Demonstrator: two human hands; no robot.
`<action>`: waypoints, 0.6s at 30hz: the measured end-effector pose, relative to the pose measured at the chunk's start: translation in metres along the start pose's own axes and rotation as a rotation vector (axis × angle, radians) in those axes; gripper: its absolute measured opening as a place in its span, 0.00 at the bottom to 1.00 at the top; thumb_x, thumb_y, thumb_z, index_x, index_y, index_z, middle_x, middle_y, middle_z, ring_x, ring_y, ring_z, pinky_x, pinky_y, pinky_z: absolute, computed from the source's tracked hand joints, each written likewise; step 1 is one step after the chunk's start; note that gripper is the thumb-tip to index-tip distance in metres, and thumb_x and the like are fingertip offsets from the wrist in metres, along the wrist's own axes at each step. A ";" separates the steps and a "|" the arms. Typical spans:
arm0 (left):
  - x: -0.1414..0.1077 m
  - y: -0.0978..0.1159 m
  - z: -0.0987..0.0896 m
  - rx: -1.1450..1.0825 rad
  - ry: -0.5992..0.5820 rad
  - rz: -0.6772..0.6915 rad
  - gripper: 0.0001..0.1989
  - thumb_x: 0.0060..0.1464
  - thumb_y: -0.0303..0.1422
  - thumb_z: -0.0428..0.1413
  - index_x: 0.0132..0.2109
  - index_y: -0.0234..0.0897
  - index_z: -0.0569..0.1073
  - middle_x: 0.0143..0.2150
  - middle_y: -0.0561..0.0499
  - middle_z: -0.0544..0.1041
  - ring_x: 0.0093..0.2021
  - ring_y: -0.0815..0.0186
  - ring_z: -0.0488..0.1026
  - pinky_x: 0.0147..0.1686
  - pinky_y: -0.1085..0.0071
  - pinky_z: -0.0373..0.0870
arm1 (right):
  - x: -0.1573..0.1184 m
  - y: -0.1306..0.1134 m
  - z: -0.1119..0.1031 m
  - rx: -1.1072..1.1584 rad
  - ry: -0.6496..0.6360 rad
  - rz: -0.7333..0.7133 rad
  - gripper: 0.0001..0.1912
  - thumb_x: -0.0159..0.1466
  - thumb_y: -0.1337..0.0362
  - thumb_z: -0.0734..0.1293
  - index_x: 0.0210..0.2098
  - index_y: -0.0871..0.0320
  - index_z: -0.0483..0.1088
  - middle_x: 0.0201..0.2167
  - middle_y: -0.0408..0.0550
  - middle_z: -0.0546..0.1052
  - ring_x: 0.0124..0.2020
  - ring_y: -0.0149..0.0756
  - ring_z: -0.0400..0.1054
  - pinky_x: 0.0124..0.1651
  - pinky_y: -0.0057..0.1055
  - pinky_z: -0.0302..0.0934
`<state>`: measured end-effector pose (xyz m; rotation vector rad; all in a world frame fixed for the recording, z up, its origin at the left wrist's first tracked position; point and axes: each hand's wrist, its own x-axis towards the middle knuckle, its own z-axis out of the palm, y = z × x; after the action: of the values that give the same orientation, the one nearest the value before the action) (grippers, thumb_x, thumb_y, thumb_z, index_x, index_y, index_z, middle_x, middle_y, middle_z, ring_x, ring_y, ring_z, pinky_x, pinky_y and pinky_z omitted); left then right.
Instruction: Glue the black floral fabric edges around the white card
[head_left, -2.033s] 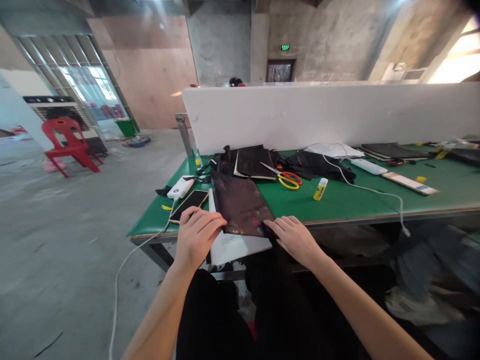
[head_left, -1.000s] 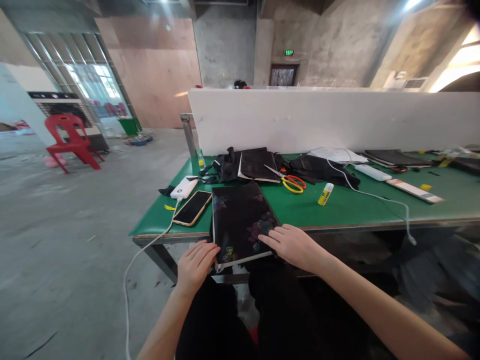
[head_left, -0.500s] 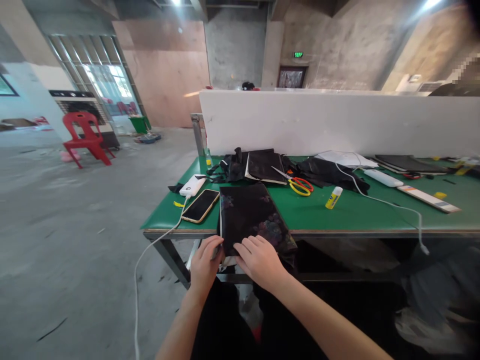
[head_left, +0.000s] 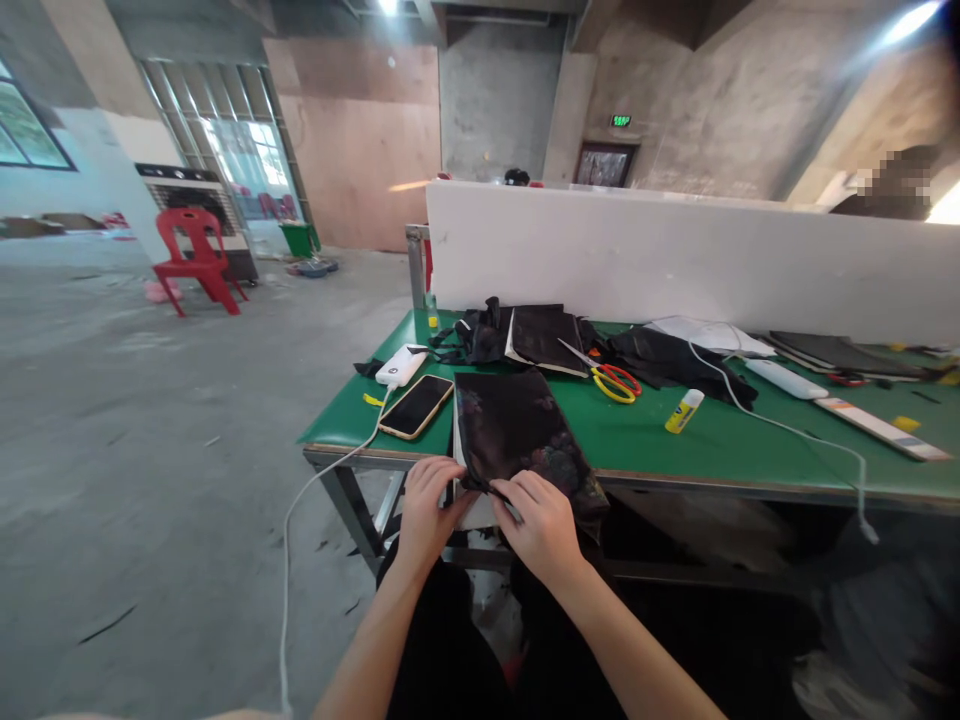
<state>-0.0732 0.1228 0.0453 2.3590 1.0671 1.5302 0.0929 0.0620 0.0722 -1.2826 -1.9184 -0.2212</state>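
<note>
A book covered in black floral fabric (head_left: 510, 420) lies at the table's front edge, its near end jutting out over my lap. My left hand (head_left: 433, 500) pinches the dark cover material at the book's near left corner. Just to the right, my right hand (head_left: 541, 520) grips the same near edge between thumb and fingers. White page edges show along the left side and below the fold. A smartphone (head_left: 417, 407) lies left of the book. Behind it are scissors with red and yellow handles (head_left: 616, 383) and a second black-covered book (head_left: 546, 338).
On the green table (head_left: 637, 440) stands a tilted glue stick (head_left: 684, 411). A white power bank (head_left: 401, 366) trails a cable off the left edge. Black fabric scraps (head_left: 660, 358) lie at the back, before a white partition (head_left: 660, 250). A ruler-like strip (head_left: 881, 428) is at right.
The near edge of the black cover is now bunched and folded up between my fingertips. Both hands have closed in on it, and the view has shifted slightly left.
</note>
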 end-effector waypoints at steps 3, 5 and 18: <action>0.004 -0.006 -0.004 -0.029 -0.053 0.093 0.04 0.50 0.32 0.57 0.32 0.38 0.70 0.37 0.49 0.75 0.44 0.61 0.69 0.46 0.60 0.64 | 0.000 0.001 -0.001 -0.007 0.013 -0.022 0.09 0.61 0.68 0.61 0.39 0.59 0.71 0.29 0.47 0.70 0.32 0.33 0.63 0.36 0.31 0.58; 0.008 -0.012 -0.007 -0.043 -0.092 0.130 0.03 0.51 0.31 0.57 0.31 0.38 0.70 0.37 0.50 0.75 0.45 0.61 0.69 0.48 0.60 0.62 | 0.001 0.001 -0.002 -0.028 0.020 -0.046 0.09 0.61 0.68 0.62 0.40 0.59 0.71 0.29 0.47 0.71 0.33 0.33 0.63 0.36 0.31 0.57; 0.018 -0.015 -0.011 0.164 -0.038 0.125 0.04 0.54 0.28 0.52 0.34 0.40 0.71 0.35 0.54 0.77 0.45 0.65 0.71 0.57 0.55 0.53 | 0.008 0.003 -0.005 -0.220 -0.035 -0.315 0.09 0.62 0.69 0.62 0.40 0.63 0.71 0.27 0.45 0.72 0.30 0.30 0.62 0.34 0.32 0.53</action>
<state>-0.0857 0.1418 0.0570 2.5997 1.0947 1.4825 0.0967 0.0661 0.0807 -1.1204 -2.1681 -0.5874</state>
